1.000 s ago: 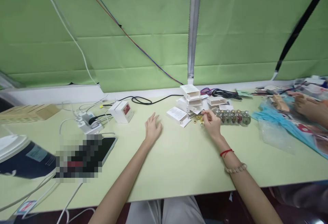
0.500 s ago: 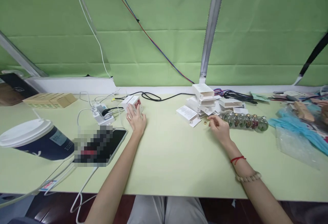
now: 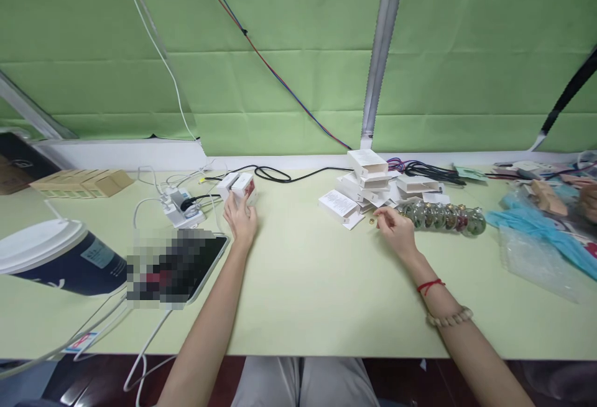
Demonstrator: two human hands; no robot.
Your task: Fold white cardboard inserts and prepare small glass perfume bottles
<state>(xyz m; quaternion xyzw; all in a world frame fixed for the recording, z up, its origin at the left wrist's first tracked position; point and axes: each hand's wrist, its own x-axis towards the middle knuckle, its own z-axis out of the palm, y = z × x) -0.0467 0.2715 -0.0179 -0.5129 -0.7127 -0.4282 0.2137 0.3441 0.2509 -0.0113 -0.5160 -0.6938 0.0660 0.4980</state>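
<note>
Two small white boxes stand side by side at centre left. My left hand (image 3: 240,217) has its fingers around the lower part of the right-hand box (image 3: 243,186), which has a reddish picture on its side. Its neighbour, the other white box (image 3: 226,184), stands just left of my fingers. My right hand (image 3: 395,230) rests on the table with thumb and fingertips pinched together; whatever is between them is too small to make out. A tiny gold piece (image 3: 372,221) lies by those fingertips. Behind that hand is a row of clear round bottles (image 3: 443,217) with gold-coloured tops.
A pile of flat white cartons (image 3: 368,163) stands behind my right hand. To the left are a power strip (image 3: 180,207), a phone (image 3: 205,264), a paper cup (image 3: 69,258) and tan boxes (image 3: 81,183). Plastic bags (image 3: 536,251) lie far right, and black cables (image 3: 433,173) run behind.
My left hand has drawn in its spread fingers and closed them on the right-hand white box; a gap now shows between the two boxes. My right hand has stayed nearly still.
</note>
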